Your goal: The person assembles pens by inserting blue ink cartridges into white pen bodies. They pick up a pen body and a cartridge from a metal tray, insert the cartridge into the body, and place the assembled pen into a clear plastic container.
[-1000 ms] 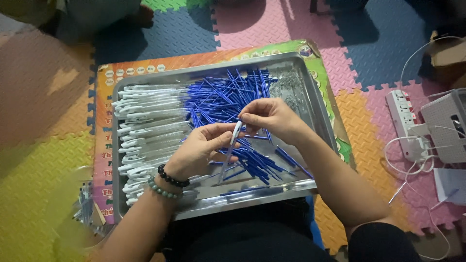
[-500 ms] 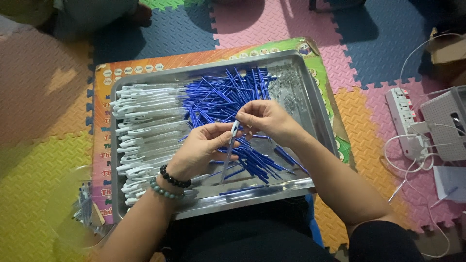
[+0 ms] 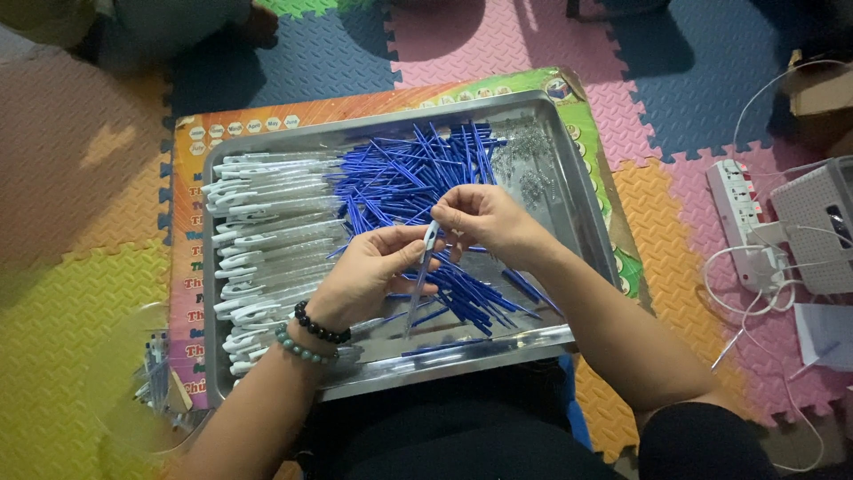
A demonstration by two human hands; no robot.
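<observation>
Over a metal tray (image 3: 582, 213) my left hand (image 3: 369, 271) holds a clear pen barrel (image 3: 419, 284), tip pointing down. At the barrel's white top end my right hand (image 3: 480, 218) pinches with its fingertips; what it grips there is too small to tell. Beneath both hands lies a heap of several blue pen refills (image 3: 418, 173). Several clear pen barrels with white clips (image 3: 262, 236) are stacked along the tray's left side. Small metal springs (image 3: 524, 160) are scattered in the tray's far right corner.
The tray rests on a colourful printed board (image 3: 187, 213) over foam floor mats (image 3: 80, 373). A clear container with pens (image 3: 151, 382) sits at the lower left. A white power strip (image 3: 742, 222), cables and a white device (image 3: 822, 222) lie at the right. Someone sits at the top left.
Both hands stay together over the tray with the barrel between them; only the fingers shift slightly at its top end.
</observation>
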